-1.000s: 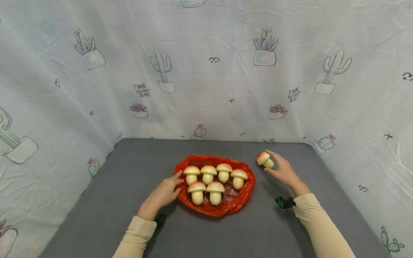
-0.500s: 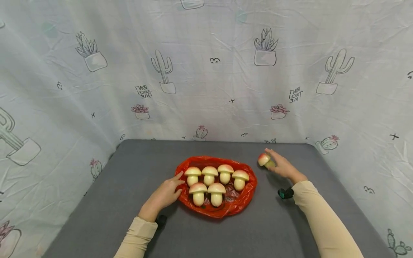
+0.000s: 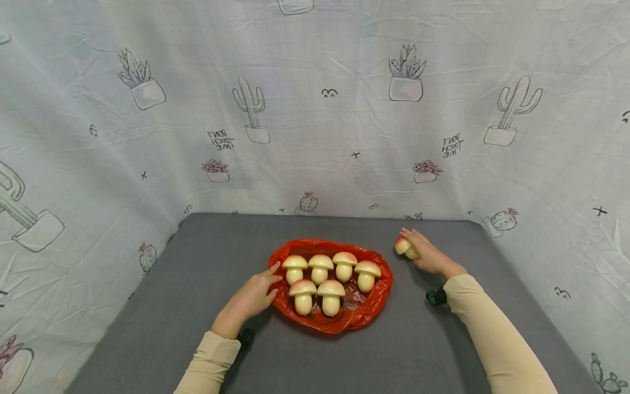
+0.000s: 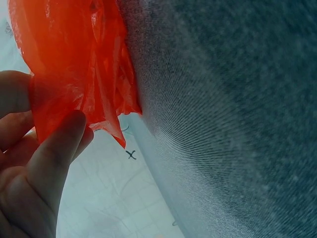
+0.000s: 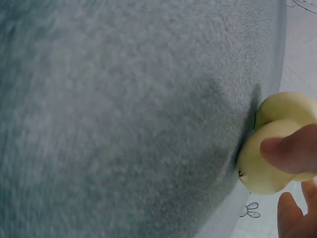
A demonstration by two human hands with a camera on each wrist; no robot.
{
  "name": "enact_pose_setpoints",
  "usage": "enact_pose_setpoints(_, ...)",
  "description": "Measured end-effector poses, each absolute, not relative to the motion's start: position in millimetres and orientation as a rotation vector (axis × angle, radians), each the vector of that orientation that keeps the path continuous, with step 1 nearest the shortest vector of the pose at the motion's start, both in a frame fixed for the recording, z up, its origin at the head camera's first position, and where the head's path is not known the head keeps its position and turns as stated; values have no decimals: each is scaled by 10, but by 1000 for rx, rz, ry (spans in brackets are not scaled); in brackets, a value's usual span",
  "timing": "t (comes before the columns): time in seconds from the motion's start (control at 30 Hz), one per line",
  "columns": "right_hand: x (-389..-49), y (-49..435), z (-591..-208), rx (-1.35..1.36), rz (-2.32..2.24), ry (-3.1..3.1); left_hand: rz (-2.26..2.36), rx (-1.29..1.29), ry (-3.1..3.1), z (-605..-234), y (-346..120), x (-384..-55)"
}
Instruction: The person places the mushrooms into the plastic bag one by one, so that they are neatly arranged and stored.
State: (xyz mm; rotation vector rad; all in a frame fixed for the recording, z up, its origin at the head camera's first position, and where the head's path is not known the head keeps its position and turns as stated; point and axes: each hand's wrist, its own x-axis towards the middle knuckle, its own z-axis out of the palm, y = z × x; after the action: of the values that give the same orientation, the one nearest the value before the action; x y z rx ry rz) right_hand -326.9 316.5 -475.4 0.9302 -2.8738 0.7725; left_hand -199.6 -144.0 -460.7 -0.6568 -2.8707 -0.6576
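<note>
On the grey table, a red plastic bag (image 3: 355, 323) lies spread wide, with several toy mushrooms inside it in two rows; a front one (image 3: 331, 298) has a pale stem and a cream cap tinged red. At the bag's left edge my left hand (image 3: 253, 295) pinches the plastic, thumb on one side and fingers behind, as the left wrist view shows. Off to the bag's right, my right hand (image 3: 427, 254) grips a single toy mushroom (image 3: 402, 246). In the right wrist view the thumb presses on that mushroom's stem (image 5: 262, 173), low against the table; part of the cap is covered.
The grey table (image 3: 339, 366) extends around the bag to the front and both sides. A pale cloth (image 3: 315, 126) printed with cacti hangs behind the table and along both sides. Dark wrist cameras (image 3: 436, 297) sit beneath the cuffs.
My right hand has come down over the lone mushroom, its fingers closing from a wide spread onto it. My left hand keeps its place at the bag's edge. The view has shifted slightly.
</note>
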Motion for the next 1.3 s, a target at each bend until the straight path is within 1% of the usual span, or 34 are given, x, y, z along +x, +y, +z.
enact_pose_setpoints(0.63,-3296,3150,-4798,759,689,-2811,-646,-647,-2892,-4607,-1431,-2006)
enact_pose_setpoints(0.93,-3242,3154,-4820,576,769,-2839,-646,-641,-2900,-4595,-1417,-2003)
enact_pose_setpoints(1.3,-3153,3162,-4858,489,806,-2805,-637,-646,-2897,-4600,-1423,-2006)
